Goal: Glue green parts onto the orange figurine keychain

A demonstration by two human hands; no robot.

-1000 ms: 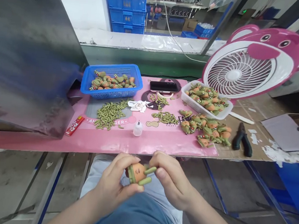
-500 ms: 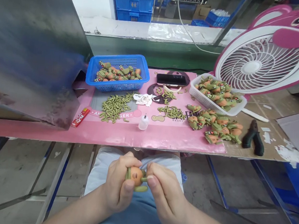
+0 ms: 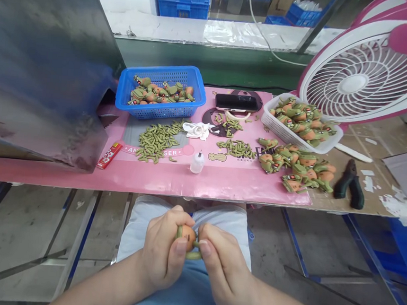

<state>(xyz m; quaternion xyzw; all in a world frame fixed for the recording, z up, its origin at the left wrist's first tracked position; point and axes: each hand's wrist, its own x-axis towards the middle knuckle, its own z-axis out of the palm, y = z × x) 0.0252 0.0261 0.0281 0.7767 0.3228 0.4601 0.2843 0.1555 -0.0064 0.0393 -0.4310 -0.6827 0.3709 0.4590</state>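
Over my lap, my left hand (image 3: 161,248) is closed around a small toy figure (image 3: 189,235) with an orange face and green parts. Its thumb lies across the lower part of the face. My right hand (image 3: 224,266) pinches a small green piece at the figure's right side, between thumb and bent forefinger. Whether that piece is joined to the figure I cannot tell. Another green limb (image 3: 193,255) sticks out below. On the table ahead stands a small clear bottle (image 3: 197,163) with a thin tip, near a pile of loose green pieces (image 3: 157,141).
A blue basket (image 3: 159,114) and a white basket (image 3: 287,133) hold similar figures. More figures (image 3: 303,168) lie beside black-handled pliers (image 3: 350,185). Around them are a phone (image 3: 238,102), a crumpled tissue (image 3: 197,130), a red packet (image 3: 110,155) and a pink fan (image 3: 355,82).
My left thumb has shifted up over the figure's face, and the figure has turned slightly in my fingers. My right hand keeps its pinch. The view has tilted down a little.
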